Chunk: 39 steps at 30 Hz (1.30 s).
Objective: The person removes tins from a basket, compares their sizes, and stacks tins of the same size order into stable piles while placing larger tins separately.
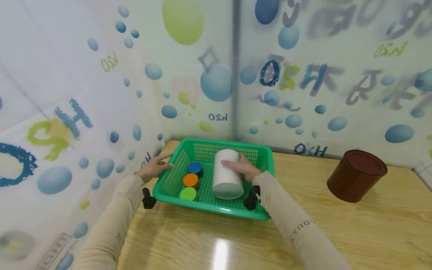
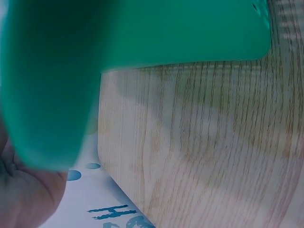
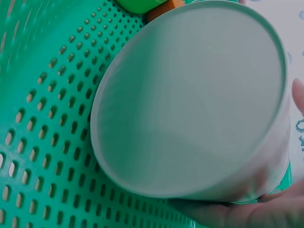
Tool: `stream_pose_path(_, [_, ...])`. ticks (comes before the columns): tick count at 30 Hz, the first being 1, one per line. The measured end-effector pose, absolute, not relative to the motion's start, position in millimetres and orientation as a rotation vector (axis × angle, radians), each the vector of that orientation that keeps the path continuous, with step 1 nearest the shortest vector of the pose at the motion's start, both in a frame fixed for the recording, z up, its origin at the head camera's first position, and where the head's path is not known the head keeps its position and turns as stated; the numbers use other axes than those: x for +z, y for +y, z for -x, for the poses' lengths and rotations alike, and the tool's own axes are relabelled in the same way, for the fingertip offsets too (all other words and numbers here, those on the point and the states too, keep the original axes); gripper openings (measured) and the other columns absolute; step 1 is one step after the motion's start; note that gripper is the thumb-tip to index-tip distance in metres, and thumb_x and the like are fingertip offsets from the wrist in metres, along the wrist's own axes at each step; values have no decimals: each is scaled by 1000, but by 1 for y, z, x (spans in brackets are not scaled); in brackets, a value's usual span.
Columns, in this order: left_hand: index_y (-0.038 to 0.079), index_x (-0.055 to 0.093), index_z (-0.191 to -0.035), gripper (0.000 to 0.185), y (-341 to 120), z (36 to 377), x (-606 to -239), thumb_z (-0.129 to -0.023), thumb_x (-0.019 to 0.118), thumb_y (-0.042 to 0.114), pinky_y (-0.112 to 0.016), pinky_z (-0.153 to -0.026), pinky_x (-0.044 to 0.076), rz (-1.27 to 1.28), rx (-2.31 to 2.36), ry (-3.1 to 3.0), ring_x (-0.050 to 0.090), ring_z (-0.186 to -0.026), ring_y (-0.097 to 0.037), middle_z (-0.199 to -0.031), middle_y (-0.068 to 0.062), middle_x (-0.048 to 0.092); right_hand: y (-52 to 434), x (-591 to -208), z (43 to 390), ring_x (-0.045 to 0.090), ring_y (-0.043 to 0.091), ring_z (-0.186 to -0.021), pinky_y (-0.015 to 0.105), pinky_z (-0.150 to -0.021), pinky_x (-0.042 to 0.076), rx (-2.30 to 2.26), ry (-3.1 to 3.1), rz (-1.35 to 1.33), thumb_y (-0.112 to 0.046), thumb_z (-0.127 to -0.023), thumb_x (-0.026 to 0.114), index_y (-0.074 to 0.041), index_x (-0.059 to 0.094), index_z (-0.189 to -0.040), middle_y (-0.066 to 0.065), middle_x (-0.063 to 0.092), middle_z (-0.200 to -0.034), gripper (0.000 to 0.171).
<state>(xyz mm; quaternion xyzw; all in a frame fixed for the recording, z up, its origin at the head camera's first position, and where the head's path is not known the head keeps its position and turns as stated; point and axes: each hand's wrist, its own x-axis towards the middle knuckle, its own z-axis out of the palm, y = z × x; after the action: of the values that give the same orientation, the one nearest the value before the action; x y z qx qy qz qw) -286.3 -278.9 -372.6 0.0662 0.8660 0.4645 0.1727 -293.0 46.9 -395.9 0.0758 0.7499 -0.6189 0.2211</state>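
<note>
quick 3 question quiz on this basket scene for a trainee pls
1. True or false: the white can lies on its side inside the green basket.
2. Which hand holds the white can in its grip? A. left hand B. right hand
3. Fill in: the three small discs in the basket are blue, orange and ____.

Key
1. True
2. B
3. green
</note>
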Motion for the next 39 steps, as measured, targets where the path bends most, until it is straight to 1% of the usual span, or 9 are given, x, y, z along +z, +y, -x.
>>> stream_pose_path(3, [11,18,-143,59,-279,286,-372,-93,48,21,-47,-84,43,-193,1305,2466,47,-107,-37,-126,-30,37,47,-397,293,47,35,-105,48,-77,44,-1698,2086,-187,-39,-75,69,-11,16,-138,18,38,-125,88])
stream_pose_path(5, [10,18,-143,59,-279,285,-372,-93,48,21,-48,-85,43,-194,1299,2469,45,-108,-38,-126,-31,37,48,-397,292,50,33,-101,44,-73,46,-1676,2093,-189,-39,-74,69,-9,21,-135,18,42,-120,83])
stream_pose_path(9, [10,18,-143,59,-280,285,-371,-93,48,20,-48,-85,43,-192,1294,2473,45,-108,-39,-126,-31,37,50,-397,292,52,33,-96,42,-68,47,-1655,2065,-177,-42,-74,69,-8,22,-134,18,45,-117,83])
stream_pose_path(17, [11,19,-143,59,-280,286,-373,-93,48,21,-46,-83,45,-181,1285,2476,48,-106,-37,-125,-30,38,55,-396,291,49,35,-100,52,-73,45,-1609,2020,-161,-44,-75,67,-10,13,-138,19,41,-120,89])
stream_pose_path(24, [11,19,-143,59,-280,286,-373,-93,48,22,-46,-83,44,-184,1282,2481,46,-108,-39,-127,-31,36,56,-399,291,52,34,-96,49,-70,46,-1614,2009,-127,-43,-75,67,-7,21,-134,20,44,-116,82])
stream_pose_path(27, [12,19,-143,59,-280,286,-374,-93,48,23,-46,-83,44,-181,1282,2478,46,-109,-38,-128,-30,36,57,-399,291,52,32,-95,47,-70,46,-1605,2014,-109,-43,-75,67,-9,19,-136,18,45,-115,85])
stream_pose_path(31, [12,20,-143,59,-280,286,-375,-93,49,23,-46,-83,44,-177,1285,2482,46,-108,-38,-128,-30,36,57,-397,290,53,32,-95,45,-69,47,-1644,1971,-63,-40,-75,68,-13,21,-137,17,48,-115,82])
stream_pose_path(34, [12,19,-143,59,-281,286,-375,-93,49,23,-46,-84,44,-182,1273,2489,45,-109,-39,-128,-30,36,57,-392,290,53,33,-95,45,-69,48,-1692,1938,-30,-39,-77,67,-14,20,-139,18,48,-116,82])
stream_pose_path(39, [13,19,-143,59,-280,285,-374,-93,48,24,-47,-84,43,-179,1257,2494,44,-110,-39,-128,-30,36,62,-382,287,52,33,-99,44,-72,47,-1741,1907,-10,-37,-78,65,-16,9,-142,18,44,-119,87])
